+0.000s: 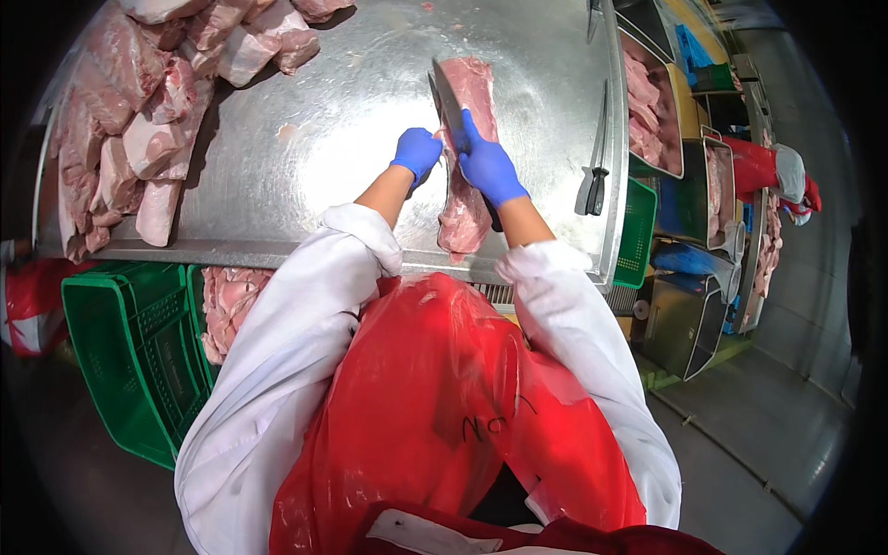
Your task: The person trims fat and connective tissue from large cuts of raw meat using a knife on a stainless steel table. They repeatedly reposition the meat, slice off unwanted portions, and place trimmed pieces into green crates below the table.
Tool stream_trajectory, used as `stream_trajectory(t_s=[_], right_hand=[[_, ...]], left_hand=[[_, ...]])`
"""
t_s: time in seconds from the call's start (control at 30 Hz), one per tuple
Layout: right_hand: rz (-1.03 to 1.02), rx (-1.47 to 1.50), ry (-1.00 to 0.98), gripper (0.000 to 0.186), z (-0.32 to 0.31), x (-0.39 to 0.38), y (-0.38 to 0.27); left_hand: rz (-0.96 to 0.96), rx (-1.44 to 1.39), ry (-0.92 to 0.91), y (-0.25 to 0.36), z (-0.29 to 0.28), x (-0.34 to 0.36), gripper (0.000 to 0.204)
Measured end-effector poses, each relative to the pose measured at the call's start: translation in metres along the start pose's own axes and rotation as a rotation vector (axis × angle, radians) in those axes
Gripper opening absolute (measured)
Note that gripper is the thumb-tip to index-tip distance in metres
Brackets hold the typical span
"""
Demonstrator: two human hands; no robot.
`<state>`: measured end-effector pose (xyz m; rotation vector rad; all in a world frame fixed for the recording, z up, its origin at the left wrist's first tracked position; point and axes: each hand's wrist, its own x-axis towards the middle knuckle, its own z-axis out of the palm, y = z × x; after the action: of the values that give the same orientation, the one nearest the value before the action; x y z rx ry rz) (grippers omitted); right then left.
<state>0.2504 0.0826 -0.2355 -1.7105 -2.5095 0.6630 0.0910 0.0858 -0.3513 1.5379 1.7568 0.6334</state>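
On the steel table [314,139], a long piece of pale pink meat [467,222] lies lengthwise in front of me. My right hand [486,166], in a blue glove, is closed on a knife [446,88]; its blade points away from me over the meat. My left hand [416,151], also gloved in blue, is closed at the meat's left side; what it grips is too small to make out. Another dark-handled knife [594,185] lies by the table's right edge, beside a long thin tool [601,120].
A heap of meat cuts [129,111] covers the table's left. Below are green crates [125,351], one holding meat [231,305]. At right stand meat-filled trays [643,111], a green crate [634,231] and bins [675,324]. Co-workers in red aprons [754,166] appear at both sides.
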Motion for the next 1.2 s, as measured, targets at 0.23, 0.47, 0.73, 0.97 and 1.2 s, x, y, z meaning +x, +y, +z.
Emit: stream_trajectory(t_s=[0.23, 0.47, 0.73, 0.97, 1.2], right_hand=[[0.012, -0.071, -0.374, 0.081, -0.027, -0.069, 0.01], [-0.058, -0.012, -0.332, 0.083, -0.016, -0.016, 0.02], [-0.108, 0.157, -0.38, 0.076, -0.034, -0.044, 0.038], [-0.084, 0.357, -0.394, 0.077, -0.042, -0.022, 0.028], [-0.162, 0.247, -0.151, 0.084, 0.001, -0.012, 0.075]], left_hand=[[-0.132, -0.173, 0.042, 0.006, -0.018, -0.007, 0.041], [-0.018, -0.13, 0.062, 0.026, -0.021, 0.003, 0.025], [-0.001, -0.471, 0.064, 0.068, -0.092, -0.027, 0.024], [-0.137, -0.461, 0.06, 0.065, -0.147, -0.112, 0.022], [-0.369, -0.542, -0.039, 0.027, 0.02, -0.086, 0.018]])
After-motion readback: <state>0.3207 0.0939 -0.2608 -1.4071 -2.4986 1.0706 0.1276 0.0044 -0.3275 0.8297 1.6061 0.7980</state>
